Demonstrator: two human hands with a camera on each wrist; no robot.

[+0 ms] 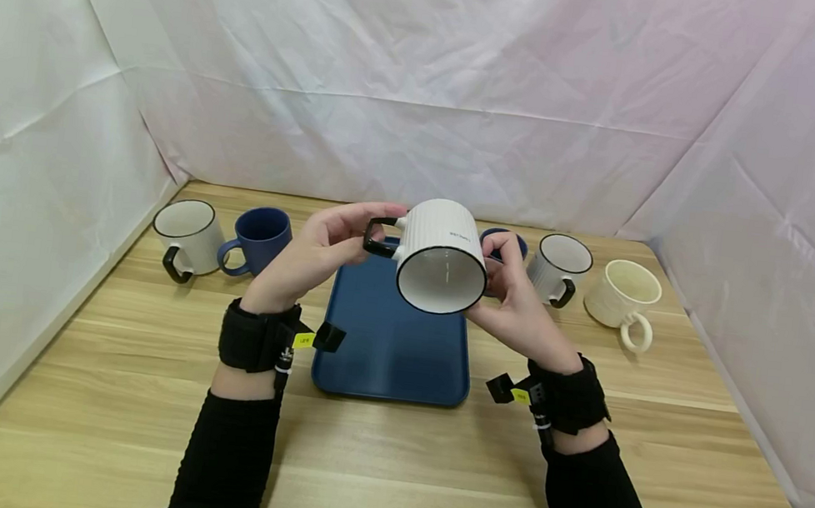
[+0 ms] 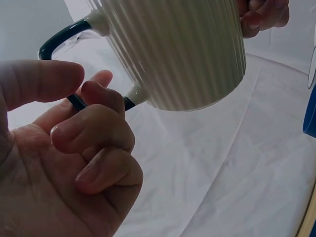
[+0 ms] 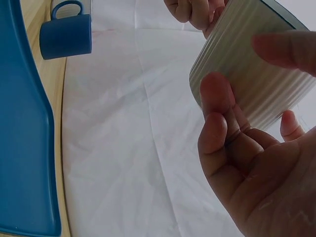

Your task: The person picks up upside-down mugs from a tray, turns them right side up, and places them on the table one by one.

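Head view: ribbed white mug (image 1: 443, 254) held mid-frame above blue tray (image 1: 393, 345), tipped on its side, long axis running front-to-back w/ mouth toward the camera. Left hand (image 1: 317, 256) pinches the black handle (image 1: 379, 237); right hand (image 1: 515, 304) fingers curl round the body opposite.

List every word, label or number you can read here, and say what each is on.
Small dark print on the white ribbed mug: too small to read.
Yellow tag on the left wrist strap: blurred, unreadable.
Yellow tag on the right wrist strap: blurred, unreadable.
Nothing else carries text.
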